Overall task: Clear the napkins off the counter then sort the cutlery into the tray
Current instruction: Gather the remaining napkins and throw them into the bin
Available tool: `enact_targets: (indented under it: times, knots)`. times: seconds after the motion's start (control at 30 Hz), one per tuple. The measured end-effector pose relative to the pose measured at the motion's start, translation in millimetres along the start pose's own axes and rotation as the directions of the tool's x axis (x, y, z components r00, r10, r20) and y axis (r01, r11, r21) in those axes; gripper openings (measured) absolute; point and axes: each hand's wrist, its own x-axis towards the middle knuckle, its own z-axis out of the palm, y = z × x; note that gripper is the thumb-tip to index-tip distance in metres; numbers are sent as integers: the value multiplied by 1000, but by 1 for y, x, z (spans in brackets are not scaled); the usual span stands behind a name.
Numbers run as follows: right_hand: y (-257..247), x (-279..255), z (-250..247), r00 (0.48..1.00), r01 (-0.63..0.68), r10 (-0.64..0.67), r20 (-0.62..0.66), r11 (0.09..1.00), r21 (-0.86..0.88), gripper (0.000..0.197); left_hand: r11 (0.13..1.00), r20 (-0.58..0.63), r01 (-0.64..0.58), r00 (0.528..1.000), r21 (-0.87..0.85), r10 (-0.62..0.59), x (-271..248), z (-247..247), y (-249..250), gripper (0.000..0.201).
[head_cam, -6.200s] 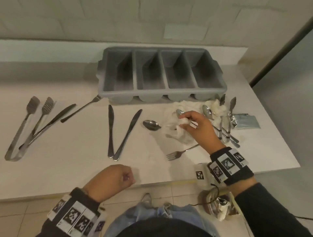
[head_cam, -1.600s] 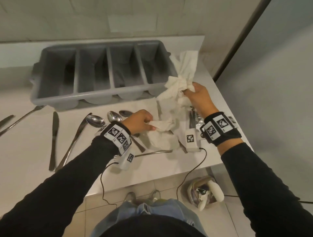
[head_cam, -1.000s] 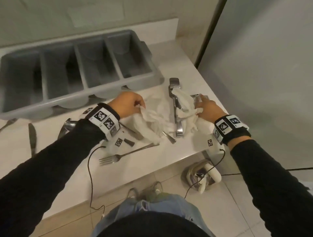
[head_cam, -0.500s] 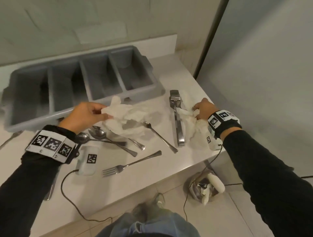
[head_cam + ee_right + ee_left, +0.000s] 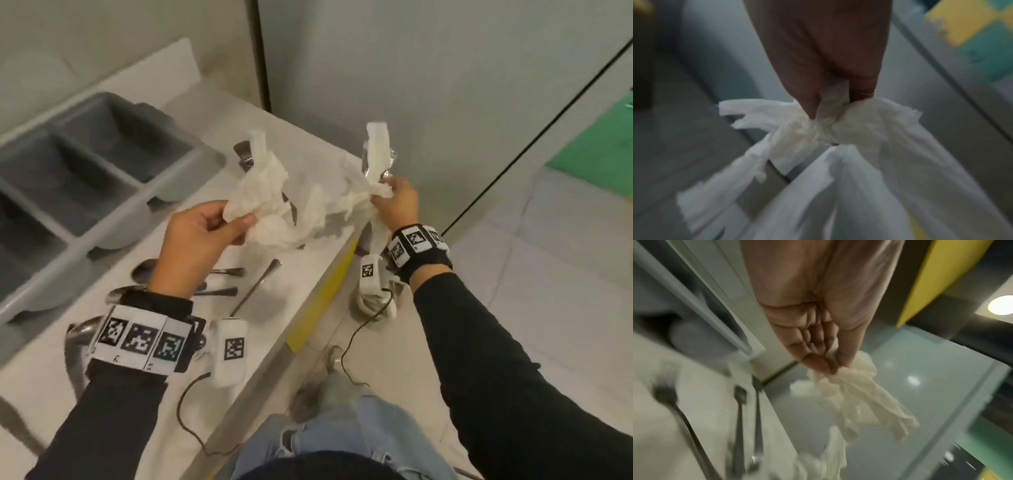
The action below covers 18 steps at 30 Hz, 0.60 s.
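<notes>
Left hand (image 5: 202,236) pinches crumpled napkins (image 5: 263,192) | right hand (image 5: 397,202) grips another napkin bunch (image 5: 359,192) | both bunches raised between the hands

Black sleeves (image 5: 513,359), tag-marked wristbands (image 5: 140,341)

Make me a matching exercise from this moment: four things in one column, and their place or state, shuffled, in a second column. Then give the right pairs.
Things:
1. left hand
2. right hand
3. grey tray
4. spoons

Place or state:
A. lying on the white counter, below the left hand
B. compartments in view hold no cutlery
C. holds crumpled napkins above the counter
D. grips a napkin bunch at the counter's edge

Pairs: 1-C, 2-D, 3-B, 4-A
</notes>
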Motion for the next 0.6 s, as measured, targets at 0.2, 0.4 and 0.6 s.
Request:
enact_targets:
  times: [0.2, 0.4, 0.6]
  knots:
    - [114, -52, -77, 927, -241, 267, -265, 962, 128, 46, 983, 346, 126, 924, 131, -165, -1, 144, -52, 16]
    - [259, -77, -92, 746, -541, 565, -352, 823, 172, 34, 801, 368, 455, 720, 389, -588, 18, 279, -192, 14]
    - [413, -50, -31, 657, -705, 717, -232, 694, 147, 31, 701, 327, 519, 635, 490, -699, 87, 407, -369, 21]
